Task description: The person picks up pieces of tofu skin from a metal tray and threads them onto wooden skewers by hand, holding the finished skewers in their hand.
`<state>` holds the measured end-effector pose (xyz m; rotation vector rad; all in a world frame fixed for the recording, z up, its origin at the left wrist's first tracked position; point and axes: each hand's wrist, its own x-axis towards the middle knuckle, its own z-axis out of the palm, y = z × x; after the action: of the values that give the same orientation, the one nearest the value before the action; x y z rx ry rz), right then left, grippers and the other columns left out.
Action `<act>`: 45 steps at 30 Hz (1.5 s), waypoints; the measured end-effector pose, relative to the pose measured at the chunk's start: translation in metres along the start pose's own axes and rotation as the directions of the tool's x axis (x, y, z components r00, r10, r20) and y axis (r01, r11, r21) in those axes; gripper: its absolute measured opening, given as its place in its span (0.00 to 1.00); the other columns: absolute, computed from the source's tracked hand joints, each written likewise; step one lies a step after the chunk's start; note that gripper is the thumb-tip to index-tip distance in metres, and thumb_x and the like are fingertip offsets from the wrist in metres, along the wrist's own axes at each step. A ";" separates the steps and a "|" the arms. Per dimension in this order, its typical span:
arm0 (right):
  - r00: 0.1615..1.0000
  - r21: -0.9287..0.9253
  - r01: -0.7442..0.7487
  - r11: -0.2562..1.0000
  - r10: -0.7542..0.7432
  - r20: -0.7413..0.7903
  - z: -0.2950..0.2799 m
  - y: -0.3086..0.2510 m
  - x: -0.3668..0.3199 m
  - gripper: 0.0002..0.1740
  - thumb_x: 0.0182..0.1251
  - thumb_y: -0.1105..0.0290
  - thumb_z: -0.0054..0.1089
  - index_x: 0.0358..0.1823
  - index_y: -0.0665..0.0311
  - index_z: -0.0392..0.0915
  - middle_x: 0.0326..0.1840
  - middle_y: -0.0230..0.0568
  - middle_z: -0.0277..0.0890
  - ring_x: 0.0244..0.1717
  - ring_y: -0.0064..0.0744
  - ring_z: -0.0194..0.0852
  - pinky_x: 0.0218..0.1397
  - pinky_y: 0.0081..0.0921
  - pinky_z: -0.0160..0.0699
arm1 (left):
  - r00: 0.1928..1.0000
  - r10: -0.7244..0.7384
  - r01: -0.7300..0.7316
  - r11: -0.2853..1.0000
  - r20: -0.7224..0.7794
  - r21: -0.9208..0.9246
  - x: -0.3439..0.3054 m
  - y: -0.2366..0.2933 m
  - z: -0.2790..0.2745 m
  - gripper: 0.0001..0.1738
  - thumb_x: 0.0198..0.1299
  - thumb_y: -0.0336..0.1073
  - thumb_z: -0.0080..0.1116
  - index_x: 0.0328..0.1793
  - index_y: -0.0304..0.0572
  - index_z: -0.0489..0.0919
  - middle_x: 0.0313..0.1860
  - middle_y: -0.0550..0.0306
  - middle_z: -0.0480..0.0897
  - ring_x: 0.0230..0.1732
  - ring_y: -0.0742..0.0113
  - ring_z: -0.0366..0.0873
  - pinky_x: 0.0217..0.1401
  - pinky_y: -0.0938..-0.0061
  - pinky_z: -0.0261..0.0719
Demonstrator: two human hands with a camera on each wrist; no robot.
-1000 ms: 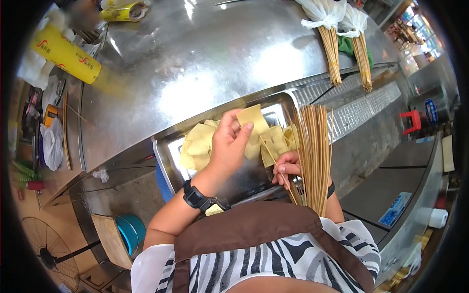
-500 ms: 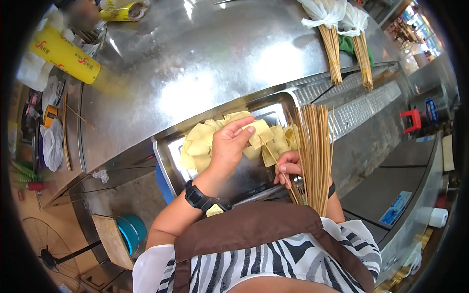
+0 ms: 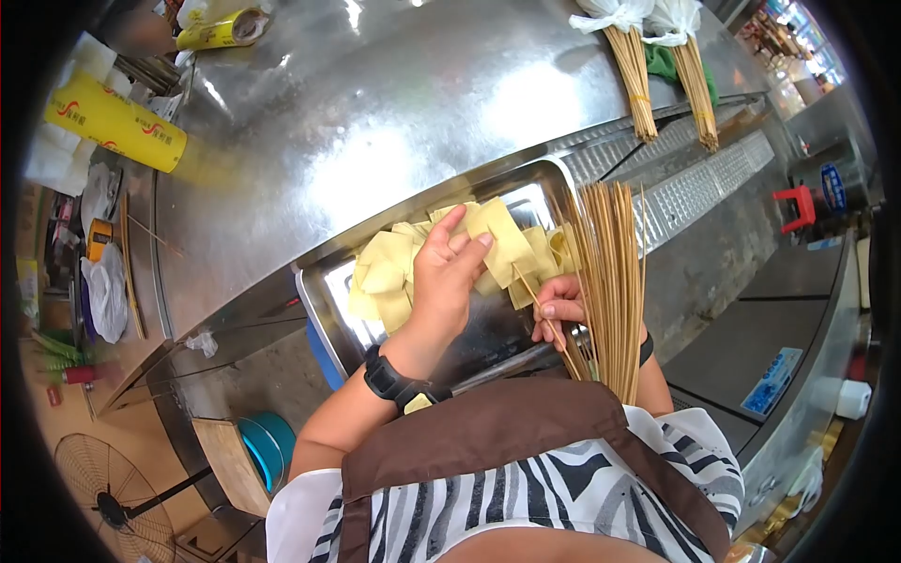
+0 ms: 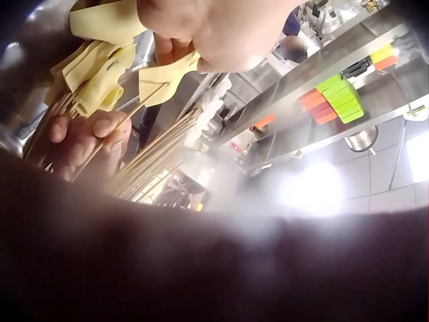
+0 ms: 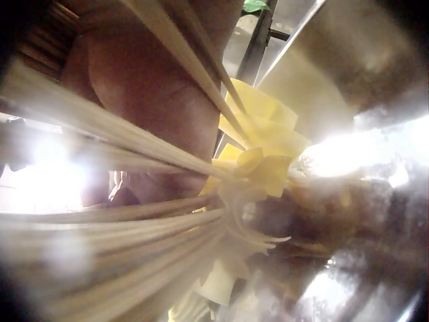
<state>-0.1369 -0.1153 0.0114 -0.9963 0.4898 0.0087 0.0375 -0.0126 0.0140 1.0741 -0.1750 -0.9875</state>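
My left hand (image 3: 443, 281) pinches a pale yellow sheet (image 3: 501, 246) between thumb and fingers above the metal tray. My right hand (image 3: 560, 308) pinches a thin wooden skewer (image 3: 527, 287), whose upper end meets the sheet's lower edge. A thick bundle of skewers (image 3: 612, 281) stands against the right hand, hiding part of it. More yellow sheets (image 3: 383, 267) lie folded and heaped in the tray (image 3: 314, 324). In the left wrist view the skewer (image 4: 127, 115) overlaps the held sheet (image 4: 164, 79). Skewers blur across the right wrist view, in front of yellow pieces (image 5: 268, 144).
Beyond the tray spreads a steel counter (image 3: 282, 188). Two skewer bundles (image 3: 631, 80) with white bags lie at its far right. Yellow rolls (image 3: 117, 122) are at the left. A red stool (image 3: 796, 208) stands at the right, a fan (image 3: 111, 509) at lower left.
The held sheet has shifted and now hangs longer, with the left index finger raised off it. The skewer still meets its lower edge. The head view has tilted slightly.
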 end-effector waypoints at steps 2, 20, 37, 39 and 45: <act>1.000 0.025 0.004 1.000 -0.005 0.017 -0.001 0.001 0.000 0.07 0.67 0.71 0.57 0.32 0.68 0.76 0.18 0.32 0.72 0.25 0.23 0.74 0.43 0.22 0.78 | 0.998 -0.055 0.054 0.995 -0.006 -0.082 0.005 0.001 -0.005 0.20 0.65 0.26 0.53 0.63 0.33 0.69 0.43 0.56 0.83 0.42 0.72 0.81 0.46 0.78 0.79; 0.997 0.033 0.069 0.997 -0.070 0.035 -0.002 0.000 0.002 0.07 0.65 0.71 0.59 0.33 0.64 0.69 0.18 0.32 0.72 0.18 0.23 0.71 0.39 0.25 0.80 | 0.992 -0.063 0.057 0.997 0.106 0.060 -0.014 -0.005 -0.002 0.23 0.63 0.23 0.56 0.62 0.33 0.63 0.44 0.49 0.83 0.42 0.72 0.81 0.42 0.79 0.80; 0.997 0.064 0.081 0.995 -0.082 0.012 -0.005 0.001 0.001 0.12 0.63 0.72 0.62 0.30 0.60 0.64 0.14 0.26 0.63 0.14 0.17 0.64 0.26 0.16 0.71 | 0.926 -0.310 0.293 0.950 0.215 0.110 -0.003 -0.021 -0.010 0.15 0.72 0.39 0.45 0.55 0.37 0.73 0.46 0.54 0.82 0.42 0.65 0.83 0.43 0.70 0.85; 0.998 0.041 0.063 0.997 -0.064 0.027 -0.008 0.000 -0.001 0.12 0.64 0.72 0.62 0.28 0.59 0.65 0.14 0.25 0.62 0.14 0.16 0.62 0.24 0.14 0.67 | 0.916 -0.347 0.326 0.936 0.203 0.131 0.003 -0.026 -0.012 0.14 0.72 0.39 0.46 0.54 0.38 0.73 0.46 0.54 0.82 0.42 0.65 0.84 0.43 0.70 0.85; 0.999 -0.031 -0.008 1.000 0.007 -0.042 -0.001 -0.012 -0.010 0.10 0.65 0.69 0.61 0.28 0.65 0.77 0.17 0.28 0.68 0.16 0.14 0.61 0.20 0.12 0.59 | 0.900 -0.407 0.359 0.896 0.157 0.262 0.018 -0.034 -0.001 0.14 0.72 0.39 0.47 0.54 0.38 0.74 0.45 0.54 0.82 0.41 0.65 0.84 0.41 0.70 0.85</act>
<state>-0.1438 -0.1203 0.0249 -1.0265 0.5325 0.0020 0.0289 -0.0297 -0.0195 1.2414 -0.2571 -1.4703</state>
